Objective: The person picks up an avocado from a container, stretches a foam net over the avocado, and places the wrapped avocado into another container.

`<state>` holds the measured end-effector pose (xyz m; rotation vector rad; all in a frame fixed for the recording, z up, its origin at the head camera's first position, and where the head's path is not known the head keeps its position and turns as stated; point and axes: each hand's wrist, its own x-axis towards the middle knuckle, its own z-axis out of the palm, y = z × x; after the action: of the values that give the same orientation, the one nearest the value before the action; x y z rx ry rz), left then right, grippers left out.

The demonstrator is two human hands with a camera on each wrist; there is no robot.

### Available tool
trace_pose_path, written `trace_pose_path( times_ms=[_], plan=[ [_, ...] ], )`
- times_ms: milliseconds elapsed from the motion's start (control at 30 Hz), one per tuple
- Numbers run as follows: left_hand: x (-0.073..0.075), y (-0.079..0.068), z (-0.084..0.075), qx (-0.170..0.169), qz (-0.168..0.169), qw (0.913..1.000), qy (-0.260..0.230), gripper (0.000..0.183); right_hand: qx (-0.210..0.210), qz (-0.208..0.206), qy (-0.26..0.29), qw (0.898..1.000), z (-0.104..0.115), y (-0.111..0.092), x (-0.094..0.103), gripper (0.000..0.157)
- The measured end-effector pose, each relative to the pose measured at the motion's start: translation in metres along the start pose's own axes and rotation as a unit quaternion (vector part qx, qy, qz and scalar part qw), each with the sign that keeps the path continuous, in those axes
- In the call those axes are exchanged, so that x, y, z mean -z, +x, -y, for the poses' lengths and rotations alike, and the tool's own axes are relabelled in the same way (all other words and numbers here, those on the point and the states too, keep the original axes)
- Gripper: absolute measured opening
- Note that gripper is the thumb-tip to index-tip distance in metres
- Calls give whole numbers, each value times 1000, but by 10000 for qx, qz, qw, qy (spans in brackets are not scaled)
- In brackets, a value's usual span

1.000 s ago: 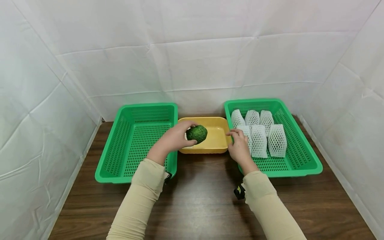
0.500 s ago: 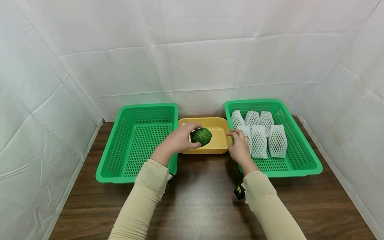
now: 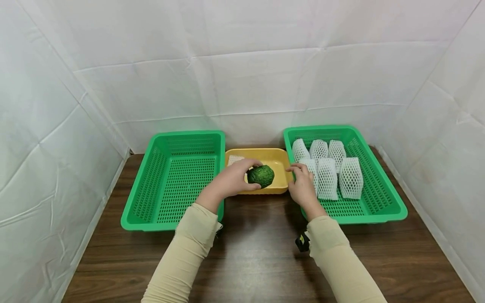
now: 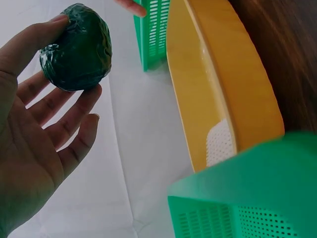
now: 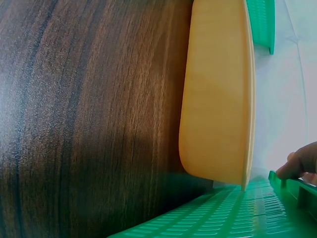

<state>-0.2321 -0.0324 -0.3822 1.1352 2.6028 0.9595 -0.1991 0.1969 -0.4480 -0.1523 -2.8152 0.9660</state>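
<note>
Held between the thumb and fingers of my left hand (image 3: pixel 234 179) is a dark green, wrinkled avocado (image 3: pixel 261 176), above the yellow tray (image 3: pixel 280 168). The left wrist view shows the avocado (image 4: pixel 77 47) with a shiny surface, pinched by thumb and fingertips. White foam netting (image 3: pixel 235 159) lies in the tray's left end, partly behind the hand. My right hand (image 3: pixel 302 187) rests at the left rim of the right green basket (image 3: pixel 379 181), fingers loosely bent. In the right wrist view only its fingertips (image 5: pixel 299 161) show, at the basket's rim.
Several white foam-net sleeves (image 3: pixel 326 179) stand or lie in the right basket; their contents cannot be seen. Another green basket (image 3: pixel 189 185) sits left of the tray. All are on a dark wooden table (image 3: pixel 261 244), with white sheeting (image 3: pixel 250 84) behind and at both sides.
My left hand has moved right and slightly down with the avocado, farther over the yellow tray, uncovering more of the foam netting there. The right hand stays in place.
</note>
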Motion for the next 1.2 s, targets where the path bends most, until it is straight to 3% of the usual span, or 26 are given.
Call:
trace_pose_path(
  times_ms=[333, 1200],
  plan=[
    [-8, 0, -2, -61, 50, 9997, 231, 53, -28, 34, -9, 10000, 1, 0, 0, 39],
    [-28, 0, 1, 28, 143, 9998, 125, 52, -24, 67, 27, 10000, 3, 1, 1, 39]
  ],
)
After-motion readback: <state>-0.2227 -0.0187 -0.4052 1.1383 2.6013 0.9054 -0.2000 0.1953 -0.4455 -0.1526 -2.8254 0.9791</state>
